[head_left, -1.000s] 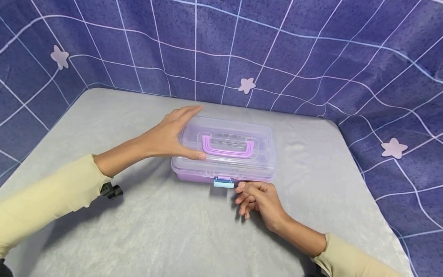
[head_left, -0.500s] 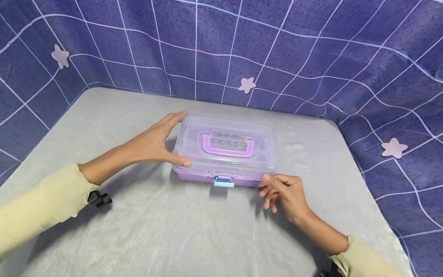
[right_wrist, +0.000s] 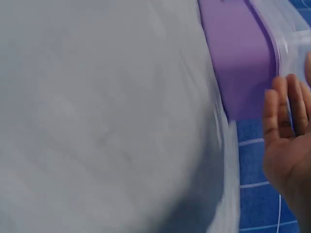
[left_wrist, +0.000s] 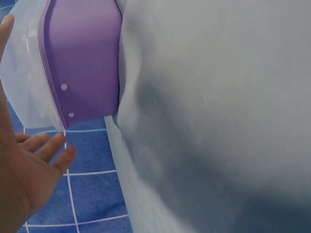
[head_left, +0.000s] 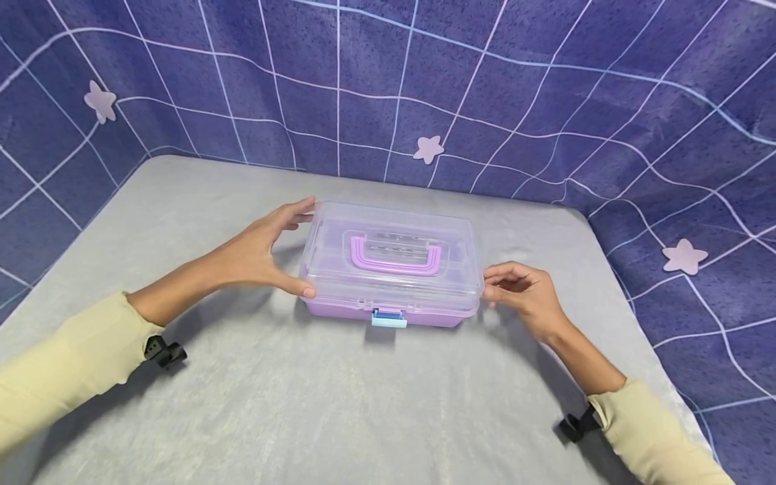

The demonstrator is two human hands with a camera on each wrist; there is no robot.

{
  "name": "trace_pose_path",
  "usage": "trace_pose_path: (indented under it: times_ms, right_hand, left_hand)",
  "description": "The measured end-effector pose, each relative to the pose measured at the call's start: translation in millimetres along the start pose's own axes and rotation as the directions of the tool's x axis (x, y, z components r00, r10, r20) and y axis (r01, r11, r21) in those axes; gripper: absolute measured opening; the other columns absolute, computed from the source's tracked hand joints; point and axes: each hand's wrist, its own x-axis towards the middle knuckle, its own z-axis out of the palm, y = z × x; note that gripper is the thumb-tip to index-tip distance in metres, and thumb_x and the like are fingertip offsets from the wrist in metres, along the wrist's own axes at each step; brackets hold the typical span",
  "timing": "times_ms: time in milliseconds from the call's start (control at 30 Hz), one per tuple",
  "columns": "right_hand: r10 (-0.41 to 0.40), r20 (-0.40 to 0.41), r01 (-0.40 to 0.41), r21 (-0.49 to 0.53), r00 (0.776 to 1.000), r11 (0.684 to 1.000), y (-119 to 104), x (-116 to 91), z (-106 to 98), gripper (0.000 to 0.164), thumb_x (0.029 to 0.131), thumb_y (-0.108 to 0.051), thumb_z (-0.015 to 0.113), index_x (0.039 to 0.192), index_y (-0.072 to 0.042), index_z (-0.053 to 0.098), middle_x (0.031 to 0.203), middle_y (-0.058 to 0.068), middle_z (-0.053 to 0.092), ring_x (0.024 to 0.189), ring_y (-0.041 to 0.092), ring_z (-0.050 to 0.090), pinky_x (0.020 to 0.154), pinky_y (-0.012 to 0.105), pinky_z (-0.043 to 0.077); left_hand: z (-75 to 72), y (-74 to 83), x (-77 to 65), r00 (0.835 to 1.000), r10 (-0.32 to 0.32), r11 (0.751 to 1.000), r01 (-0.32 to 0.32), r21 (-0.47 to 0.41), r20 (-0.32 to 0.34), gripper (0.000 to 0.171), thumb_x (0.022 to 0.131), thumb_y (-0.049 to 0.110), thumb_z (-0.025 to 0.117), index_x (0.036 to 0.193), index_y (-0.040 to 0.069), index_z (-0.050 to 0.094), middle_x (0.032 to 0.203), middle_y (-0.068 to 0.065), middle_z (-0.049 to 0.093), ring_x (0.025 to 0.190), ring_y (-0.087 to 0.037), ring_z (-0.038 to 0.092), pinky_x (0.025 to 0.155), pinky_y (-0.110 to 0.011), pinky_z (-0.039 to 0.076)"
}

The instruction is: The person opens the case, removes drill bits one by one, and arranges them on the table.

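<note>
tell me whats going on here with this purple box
A person's left hand is spread at the left end of a purple box on a gray cloth, with the right hand by its right end. I can't tell whether either touches it. The clear lid is down, and the blue latch juts out at the front.

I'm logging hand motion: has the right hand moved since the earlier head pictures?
Yes. Against the blue latch on the box, the right hand has moved rightward and forward, from just beside the latch to the box's right end.
</note>
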Motion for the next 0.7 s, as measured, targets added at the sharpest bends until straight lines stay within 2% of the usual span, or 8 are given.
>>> trace_pose_path:
  times_ms: [133,200,400,500,700]
  right_hand:
    - [-0.03,0.042,0.031,-0.038,0.999,0.999,5.0,13.1,-8.4,0.055,0.083,0.027,0.079,0.128,-0.004,0.079,0.112,-0.007,0.085,0.105,0.006,0.078,0.094,0.025,0.064]
    - [-0.041,0.059,0.043,-0.042,0.997,0.998,6.3,18.3,-10.1,0.064,0.082,0.03,0.077,0.138,0.001,0.073,0.123,-0.008,0.083,0.114,0.007,0.076,0.097,0.026,0.063]
    - [-0.001,0.143,0.009,-0.053,0.99,0.999,10.7,29.1,-12.1,0.092,0.084,0.021,0.083,0.167,0.004,0.047,0.157,-0.015,0.064,0.137,0.005,0.066,0.111,0.023,0.057]
    - [0.014,0.18,-0.008,-0.035,0.984,0.999,13.8,30.7,-12.7,0.094,0.087,0.016,0.084,0.17,0.006,0.041,0.159,-0.017,0.062,0.142,0.003,0.064,0.117,0.022,0.054]
    - [0.017,0.185,-0.01,-0.039,0.983,0.999,14.1,32.7,-13.4,0.087,0.088,0.008,0.087,0.166,0.006,0.048,0.152,-0.016,0.069,0.143,0.002,0.063,0.123,0.019,0.048]
  left_hand:
    - [0.4,-4.2,1.6,1.0,0.023,0.999,-0.023,-0.022,0.016,0.144,0.066,0.035,0.112,0.18,0.013,0.026,0.177,-0.018,0.046,0.157,-0.052,0.049,0.13,-0.075,0.037]
    - [0.8,-6.0,2.6,0.999,0.036,0.999,-0.035,-0.032,0.026,0.145,0.064,0.031,0.112,0.179,0.011,0.027,0.177,-0.02,0.046,0.156,-0.053,0.05,0.13,-0.074,0.037]
    - [2.3,-8.6,4.5,0.999,0.046,0.998,-0.045,-0.041,0.029,0.145,0.062,0.027,0.113,0.179,0.011,0.029,0.177,-0.021,0.046,0.154,-0.052,0.054,0.129,-0.072,0.04]
    - [2.2,-7.9,5.0,0.999,0.038,0.999,-0.037,-0.034,0.029,0.144,0.061,0.028,0.114,0.178,0.011,0.031,0.177,-0.02,0.047,0.153,-0.051,0.055,0.128,-0.073,0.041]
    - [-1.1,-5.1,7.5,0.998,0.044,0.999,-0.043,-0.023,0.037,0.141,0.063,0.03,0.113,0.177,0.008,0.032,0.175,-0.021,0.049,0.153,-0.051,0.055,0.127,-0.074,0.041]
